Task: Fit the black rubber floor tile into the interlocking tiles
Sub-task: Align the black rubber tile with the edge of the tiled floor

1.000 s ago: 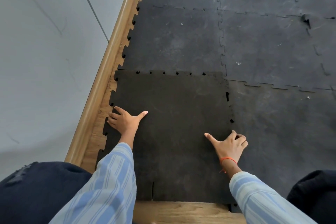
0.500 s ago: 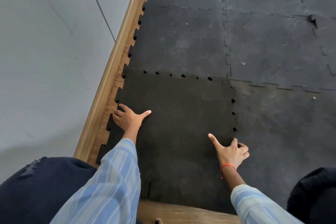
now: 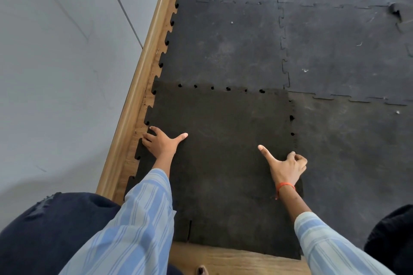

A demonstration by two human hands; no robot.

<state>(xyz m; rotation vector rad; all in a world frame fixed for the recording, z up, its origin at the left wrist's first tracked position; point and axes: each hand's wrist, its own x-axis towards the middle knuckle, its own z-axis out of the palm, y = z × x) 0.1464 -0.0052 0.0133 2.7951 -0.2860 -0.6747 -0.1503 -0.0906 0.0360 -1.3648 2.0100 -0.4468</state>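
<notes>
The black rubber floor tile [image 3: 223, 152] lies flat on the floor in front of me, its far and right toothed edges meeting the laid interlocking tiles [image 3: 223, 47], with small dark gaps left along both seams. My left hand [image 3: 162, 143] lies on the tile's left edge, fingers curled over it and thumb stretched right. My right hand [image 3: 286, 164] grips the tile's right edge, fingers hooked at the seam and thumb pointing up-left on top.
A wooden skirting strip [image 3: 138, 87] and a grey wall [image 3: 55, 73] run along the left. Bare wooden floor [image 3: 234, 261] shows at the tile's near edge. My dark-trousered knees [image 3: 51, 230] sit at both lower corners. A raised tile corner [image 3: 394, 11] is at the far right.
The tile has slid away from me, closing against the far row and the right-hand tile. Both hands kept their places on its left and right edges.
</notes>
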